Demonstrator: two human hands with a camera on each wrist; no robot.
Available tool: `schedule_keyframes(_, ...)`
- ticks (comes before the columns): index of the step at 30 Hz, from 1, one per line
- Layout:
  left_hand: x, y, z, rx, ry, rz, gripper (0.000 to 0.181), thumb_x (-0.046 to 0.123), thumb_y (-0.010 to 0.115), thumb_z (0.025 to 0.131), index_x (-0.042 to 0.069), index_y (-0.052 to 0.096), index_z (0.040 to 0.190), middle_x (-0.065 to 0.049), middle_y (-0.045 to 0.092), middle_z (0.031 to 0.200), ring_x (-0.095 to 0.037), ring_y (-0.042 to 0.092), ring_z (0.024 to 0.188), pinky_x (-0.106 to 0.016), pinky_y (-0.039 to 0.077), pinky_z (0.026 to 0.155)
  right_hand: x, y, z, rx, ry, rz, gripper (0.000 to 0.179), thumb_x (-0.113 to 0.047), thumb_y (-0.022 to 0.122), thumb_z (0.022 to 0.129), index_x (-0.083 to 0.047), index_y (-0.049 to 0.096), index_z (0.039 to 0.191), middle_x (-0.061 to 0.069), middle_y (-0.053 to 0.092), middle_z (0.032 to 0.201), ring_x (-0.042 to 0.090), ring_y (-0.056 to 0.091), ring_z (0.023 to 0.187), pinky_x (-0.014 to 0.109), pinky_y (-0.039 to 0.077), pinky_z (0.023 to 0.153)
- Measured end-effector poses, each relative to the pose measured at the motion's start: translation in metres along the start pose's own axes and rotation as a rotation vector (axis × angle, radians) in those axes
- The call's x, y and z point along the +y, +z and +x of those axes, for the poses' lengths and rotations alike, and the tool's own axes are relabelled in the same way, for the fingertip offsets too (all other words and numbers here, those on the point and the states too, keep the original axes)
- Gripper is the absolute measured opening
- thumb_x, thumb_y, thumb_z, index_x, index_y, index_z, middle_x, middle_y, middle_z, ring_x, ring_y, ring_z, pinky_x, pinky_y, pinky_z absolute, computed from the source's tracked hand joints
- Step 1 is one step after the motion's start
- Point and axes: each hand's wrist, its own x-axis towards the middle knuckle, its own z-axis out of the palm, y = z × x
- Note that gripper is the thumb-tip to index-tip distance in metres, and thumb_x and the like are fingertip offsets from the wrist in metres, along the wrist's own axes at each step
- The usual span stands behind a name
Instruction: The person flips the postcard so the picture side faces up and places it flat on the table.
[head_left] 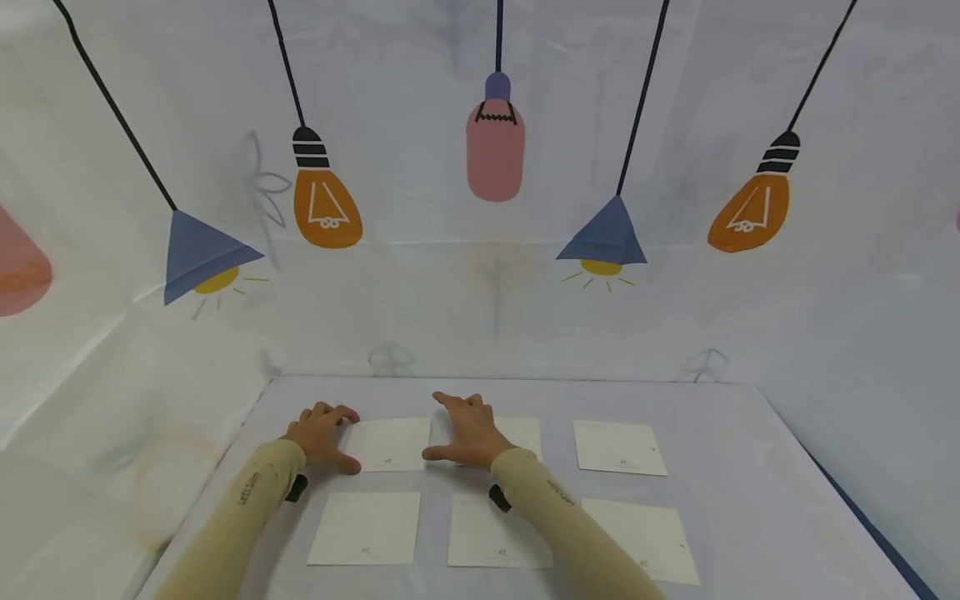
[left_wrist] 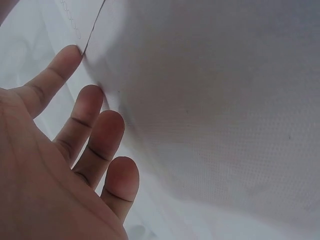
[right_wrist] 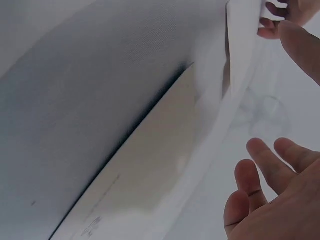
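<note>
Where hands (head_left: pixel 318 435) (head_left: pixel 469 435) gape, paper (head_left: pixel 392 444) lies between.

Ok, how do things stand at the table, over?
Left hand at left edge of the back-left card. Right hand spread beside its right edge, partly hiding the back-middle card. Right sleeve partly hides the front-right card.

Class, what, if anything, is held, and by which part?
Nothing appears held: the left hand is at the left edge of the back-left card, contact unclear; the right hand is near its right edge.
</note>
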Motion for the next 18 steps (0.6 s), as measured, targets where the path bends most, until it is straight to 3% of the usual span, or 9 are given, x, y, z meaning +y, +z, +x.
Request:
schedule_keyframes(5, -0.001, -0.001, 0.000, 0.001, 0.010, -0.007, 0.085, 0.050, 0.097, 0.058, 0.015, 0.060, 0.126, -0.016, 0.052, 0.118, -0.041, 0.050, 0.106, -0.064, 0.042, 0.087, -0.008, 0.008, 0.009, -0.011, -0.008, -0.049, 0.095, -0.050, 0.086, 0.078, -0.018, 0.041, 0.155, 0.001, 0.053, 0.148, 0.020, 0.041, 0.109, 0.038, 0.034, 0.095)
schedule_keyframes(12, -0.003, 0.001, 0.001, 0.015, 0.027, -0.019, 0.086, 0.051, 0.096, 0.058, 0.015, 0.058, 0.127, -0.017, 0.053, 0.118, -0.040, 0.050, 0.105, -0.063, 0.042, 0.086, -0.013, 0.018, 0.012, -0.031, 0.000, -0.159, 0.095, -0.053, 0.086, 0.076, -0.020, 0.043, 0.154, 0.003, 0.055, 0.145, 0.022, 0.044, 0.110, 0.041, 0.035, 0.098)
schedule_keyframes(18, -0.001, 0.003, 0.000, 0.042, 0.037, -0.045, 0.088, 0.048, 0.098, 0.057, 0.015, 0.056, 0.127, -0.014, 0.056, 0.114, -0.040, 0.051, 0.105, -0.066, 0.039, 0.089, -0.012, 0.025, 0.012, -0.045, 0.018, -0.193, 0.093, -0.050, 0.086, 0.078, -0.018, 0.043, 0.153, 0.003, 0.056, 0.144, 0.024, 0.045, 0.114, 0.042, 0.035, 0.099)
